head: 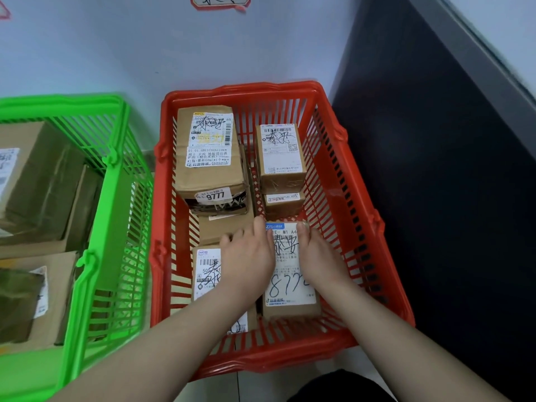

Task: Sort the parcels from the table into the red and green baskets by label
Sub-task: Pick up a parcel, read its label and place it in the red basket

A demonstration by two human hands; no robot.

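Step in hand: I judge this as the set-down, with one parcel (290,274) going into the red basket (359,227).
Left hand (246,256): it holds the parcel's left edge, thumb up at the far corner, with the other fingers spread towards a flat box (223,227) beside it.
Right hand (317,253): it grips the right edge with the thumb on top; I cannot see the fingers underneath.
Parcel: low in the near right part of the red basket, label up, just beside a labelled box (206,271) on its left.
Others in the red basket: a big box (211,158) and a small box (281,152) at the far end.
Green basket (116,198): on the left, touching the red one, with brown boxes (34,181) inside.
Next move: I would let go with both hands, lift them out past the rim, and return to the desk, which is out of view, for another parcel.
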